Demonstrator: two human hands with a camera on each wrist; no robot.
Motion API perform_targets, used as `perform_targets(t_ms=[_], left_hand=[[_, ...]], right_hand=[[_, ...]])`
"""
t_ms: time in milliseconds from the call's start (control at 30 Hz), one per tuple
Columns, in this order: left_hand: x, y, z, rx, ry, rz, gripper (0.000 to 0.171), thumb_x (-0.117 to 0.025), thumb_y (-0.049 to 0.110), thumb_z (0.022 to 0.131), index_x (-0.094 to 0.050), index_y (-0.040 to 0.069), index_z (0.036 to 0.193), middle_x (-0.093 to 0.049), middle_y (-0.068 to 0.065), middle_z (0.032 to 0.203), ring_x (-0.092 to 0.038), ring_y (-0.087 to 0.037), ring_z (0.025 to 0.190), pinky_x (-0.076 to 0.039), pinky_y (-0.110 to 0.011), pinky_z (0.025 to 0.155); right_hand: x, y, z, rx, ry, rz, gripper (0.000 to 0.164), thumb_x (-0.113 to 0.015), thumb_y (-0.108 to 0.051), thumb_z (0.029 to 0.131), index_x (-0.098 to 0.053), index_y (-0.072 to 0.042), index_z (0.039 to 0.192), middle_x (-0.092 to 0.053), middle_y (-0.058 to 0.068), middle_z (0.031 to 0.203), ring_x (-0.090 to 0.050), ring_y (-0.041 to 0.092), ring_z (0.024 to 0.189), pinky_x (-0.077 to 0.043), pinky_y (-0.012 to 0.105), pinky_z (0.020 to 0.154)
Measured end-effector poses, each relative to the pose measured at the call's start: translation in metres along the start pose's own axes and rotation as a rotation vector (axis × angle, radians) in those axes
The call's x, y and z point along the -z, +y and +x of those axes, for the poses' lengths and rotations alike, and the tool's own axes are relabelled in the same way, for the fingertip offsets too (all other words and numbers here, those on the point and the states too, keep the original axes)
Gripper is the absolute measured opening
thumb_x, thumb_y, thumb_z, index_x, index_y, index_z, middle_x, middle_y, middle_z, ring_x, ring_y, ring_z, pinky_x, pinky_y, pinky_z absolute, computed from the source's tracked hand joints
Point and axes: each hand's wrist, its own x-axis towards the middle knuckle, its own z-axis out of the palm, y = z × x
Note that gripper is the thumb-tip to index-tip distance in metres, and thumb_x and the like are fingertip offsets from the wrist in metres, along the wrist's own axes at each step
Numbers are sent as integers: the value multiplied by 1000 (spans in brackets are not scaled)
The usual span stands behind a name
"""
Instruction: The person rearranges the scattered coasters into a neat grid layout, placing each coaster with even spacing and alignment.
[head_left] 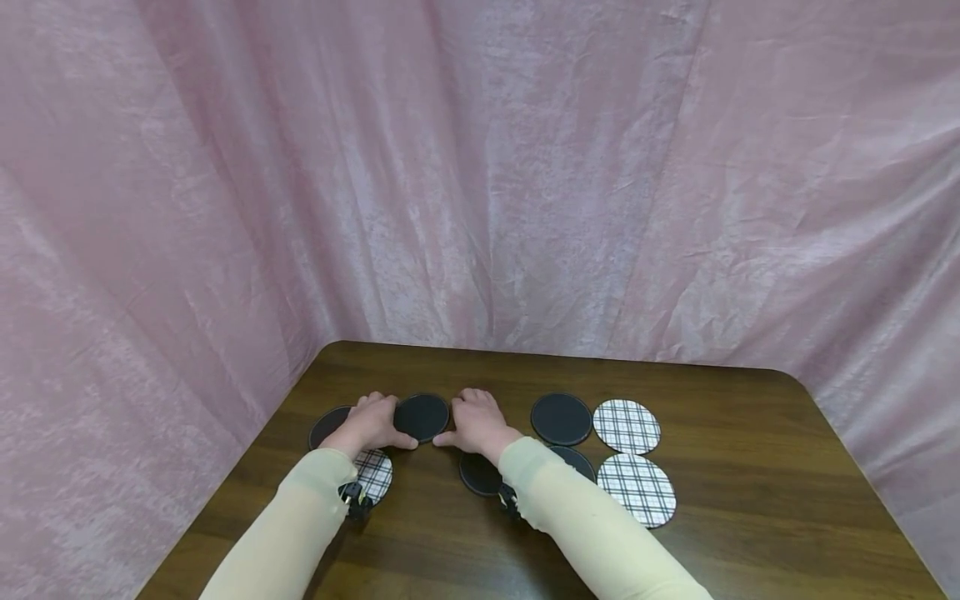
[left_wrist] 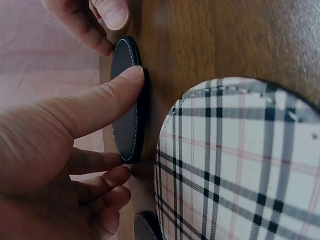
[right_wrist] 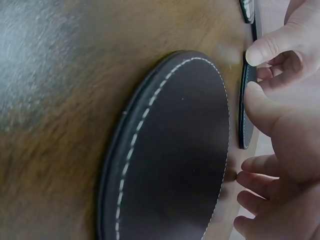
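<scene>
In the head view, you are holding both hands over the wooden surface (head_left: 750, 500), and the middle black coaster (head_left: 422, 417) is lying flat between them. Your left hand (head_left: 371, 427) is sitting at its left side, partly covering the far-left black coaster (head_left: 325, 427); the lone plaid coaster (head_left: 377, 477) is lying below that hand. Your right hand (head_left: 478, 423) is sitting at the opposite side, with the lower black coaster (head_left: 477, 475) just below it. Farther right, the upper black coaster (head_left: 561, 418) is lying beside the upper plaid coaster (head_left: 627, 426), and your right sleeve (head_left: 600, 537) is partly covering another black coaster (head_left: 574, 461) and the lower plaid coaster (head_left: 639, 487). A pink curtain (head_left: 525, 167) is hanging behind.

In the left wrist view, your left thumb is overlapping the middle black coaster and your index fingertip is meeting its end; I am unable to tell whether they are pinching it.

In the right wrist view, your right hand is standing loosely spread, its thumb overlapping that coaster and its bent fingers hanging just past the end.
</scene>
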Motion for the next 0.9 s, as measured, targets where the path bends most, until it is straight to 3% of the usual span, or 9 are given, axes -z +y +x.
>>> perform_targets(t_ms=[367, 900], left_hand=[[-1, 6, -2, -5, -24, -22, 91, -100, 42, 82, -61, -8, 147, -63, -26, 137, -55, -45, 129, -48, -58, 112], [-7, 9, -12, 6, -20, -49, 92, -101, 41, 80, -58, -6, 146, -65, -26, 136, -57, -47, 129, -49, -61, 110]], right_hand=[[-5, 3, 3, -37, 27, -10, 76, -85, -62, 92, -72, -4, 139, -59, 13, 140, -52, 31, 131, -41, 43, 120], [-4, 1, 1, -24, 14, 54, 82, -95, -57, 85, -70, -5, 144, -60, 13, 141, -53, 31, 129, -43, 45, 119]])
